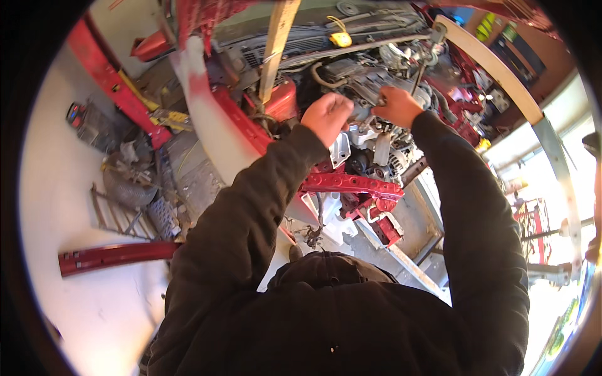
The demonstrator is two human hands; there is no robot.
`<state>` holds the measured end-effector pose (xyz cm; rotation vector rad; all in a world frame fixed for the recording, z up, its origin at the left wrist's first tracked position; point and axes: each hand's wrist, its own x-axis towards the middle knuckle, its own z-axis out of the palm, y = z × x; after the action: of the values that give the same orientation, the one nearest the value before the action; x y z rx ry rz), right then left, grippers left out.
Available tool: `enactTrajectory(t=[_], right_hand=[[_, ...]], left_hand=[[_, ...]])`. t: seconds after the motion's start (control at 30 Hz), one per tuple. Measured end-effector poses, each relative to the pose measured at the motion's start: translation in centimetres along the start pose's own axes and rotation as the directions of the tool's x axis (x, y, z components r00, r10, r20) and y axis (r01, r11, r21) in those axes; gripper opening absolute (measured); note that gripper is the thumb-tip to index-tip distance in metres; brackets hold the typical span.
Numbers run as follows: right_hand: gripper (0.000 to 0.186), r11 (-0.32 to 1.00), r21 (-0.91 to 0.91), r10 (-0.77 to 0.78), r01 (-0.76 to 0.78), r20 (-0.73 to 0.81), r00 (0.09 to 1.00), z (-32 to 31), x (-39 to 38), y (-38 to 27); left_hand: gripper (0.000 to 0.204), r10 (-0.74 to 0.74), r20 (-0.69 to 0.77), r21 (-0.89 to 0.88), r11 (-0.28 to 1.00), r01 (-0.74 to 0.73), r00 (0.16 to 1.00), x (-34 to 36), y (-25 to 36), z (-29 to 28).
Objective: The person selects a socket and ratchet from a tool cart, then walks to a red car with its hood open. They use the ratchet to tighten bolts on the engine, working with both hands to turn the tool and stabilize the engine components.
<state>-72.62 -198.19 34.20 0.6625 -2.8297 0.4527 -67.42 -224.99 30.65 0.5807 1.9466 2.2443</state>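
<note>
Both of my arms reach forward in dark sleeves over the open front of a red car. My left hand [327,119] is closed, its fingers curled, above the near left part of the engine bay. A short way to the right, my right hand [397,107] is closed too, thumb and fingers pinched together in front of the engine [357,76]. What either hand holds, if anything, is too small or hidden to make out. Below the hands are a silver bracket-like part [339,149] and a ribbed alternator [399,161]. Nearer me runs a red crossmember [354,183] with holes.
A wooden post [276,51] rises left of the engine. Behind it sits a yellow object [340,39] with a cord. A long curved bar [495,70] spans the right. The fender [210,119], a red post [113,81] and a loose red beam [119,257] are at left.
</note>
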Motion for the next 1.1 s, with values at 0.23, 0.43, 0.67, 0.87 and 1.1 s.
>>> enactTrajectory(t=[0.23,0.43,0.67,0.87,1.1], right_hand=[[0.039,0.997,-0.055,0.072,-0.063,0.177,0.982,1.5,3.6,-0.2],[0.063,0.991,-0.108,0.086,-0.073,0.116,0.99,1.2,4.3,0.3],[0.062,0.999,0.005,0.044,-0.048,0.291,0.956,-3.1,-2.5,-7.0],[0.037,0.956,-0.281,0.182,-0.087,0.336,0.924,-4.6,-0.9,-6.2],[0.038,0.952,-0.282,0.178,-0.118,0.195,0.965,-3.3,-2.6,-7.8]], left_hand=[[0.054,-0.35,0.072,-0.079,0.932,0.355,0.934,10.8,-8.5,1.7],[0.055,-0.44,0.345,-0.356,0.756,0.549,0.829,13.0,-10.2,2.4],[0.039,-0.447,0.294,-0.442,0.72,0.535,0.845,13.7,-11.5,3.3],[0.033,-0.425,0.351,-0.533,0.642,0.551,0.835,14.5,-13.0,2.6],[0.073,0.062,0.438,-0.322,0.942,0.092,0.897,14.7,-16.5,-0.9]])
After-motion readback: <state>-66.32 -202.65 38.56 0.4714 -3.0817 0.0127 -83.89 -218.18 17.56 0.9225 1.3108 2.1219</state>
